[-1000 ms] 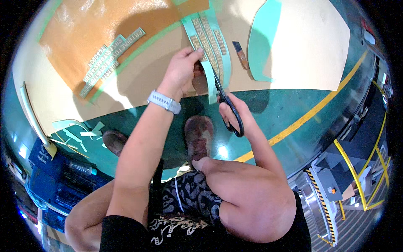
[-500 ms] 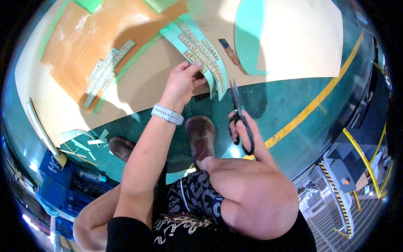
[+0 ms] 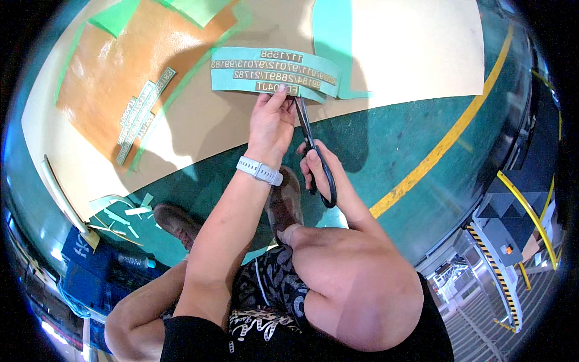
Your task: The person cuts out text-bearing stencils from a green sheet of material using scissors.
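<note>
My left hand [image 3: 272, 125] pinches the lower edge of a pale green strip with cut-out characters [image 3: 283, 65], its thumb lying on the front. The strip is held up nearly level over brown paper. In my right hand [image 3: 329, 163] is a pair of black-handled scissors [image 3: 306, 123], fingers wrapped through the loops. The blades point up at the strip's lower edge, just right of my left fingers. Whether they touch the strip I cannot tell. Further left, a similar stencil strip [image 3: 145, 114] lies on an orange-brown painted patch [image 3: 102, 78].
Brown paper [image 3: 199, 130] spreads over the green floor [image 3: 386, 145]. Pale green offcuts [image 3: 142, 210] lie at lower left, near a blue box [image 3: 90, 259] and a clear bottle [image 3: 136, 261]. A yellow line [image 3: 422, 175] crosses the floor. Yellow rails [image 3: 531, 211] stand at right.
My left hand has turned the strip from slanting to nearly level. The scissors have moved left and up to its lower edge. The dark-ended tool on the paper no longer shows.
</note>
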Motion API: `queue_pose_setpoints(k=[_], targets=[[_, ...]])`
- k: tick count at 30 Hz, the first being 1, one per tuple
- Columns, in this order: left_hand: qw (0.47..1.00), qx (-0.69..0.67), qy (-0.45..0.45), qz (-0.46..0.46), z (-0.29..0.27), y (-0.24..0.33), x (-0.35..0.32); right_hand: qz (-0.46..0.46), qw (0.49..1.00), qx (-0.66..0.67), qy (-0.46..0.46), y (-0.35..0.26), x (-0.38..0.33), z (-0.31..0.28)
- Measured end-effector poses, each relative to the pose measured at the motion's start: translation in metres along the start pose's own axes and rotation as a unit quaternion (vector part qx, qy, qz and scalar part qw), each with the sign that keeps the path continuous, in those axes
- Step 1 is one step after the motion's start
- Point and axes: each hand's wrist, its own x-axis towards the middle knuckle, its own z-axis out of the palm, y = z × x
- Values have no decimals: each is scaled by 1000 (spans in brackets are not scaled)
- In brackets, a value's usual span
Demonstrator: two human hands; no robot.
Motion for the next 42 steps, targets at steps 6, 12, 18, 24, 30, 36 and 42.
queue_pose_setpoints(k=[6,12,18,24,30,36,42], targets=[[999,-4,51,3,8,-13,-7,7,999,20,40,2,5,2],[998,-24,55,13,7,-19,-9,8,999,-2,44,6,5,3],[998,-39,48,16,7,-23,-5,19,998,-5,58,2,8,4],[998,-37,56,14,9,-23,-5,14,997,-50,57,0,4,3],[997,-47,57,13,12,-22,-4,12,997,-38,61,1,5,2],[996,-50,71,8,16,-17,-6,5,996,-53,71,2,10,2],[996,38,72,-32,3,-12,-2,-38,971,-195,131,23,16,-12]])
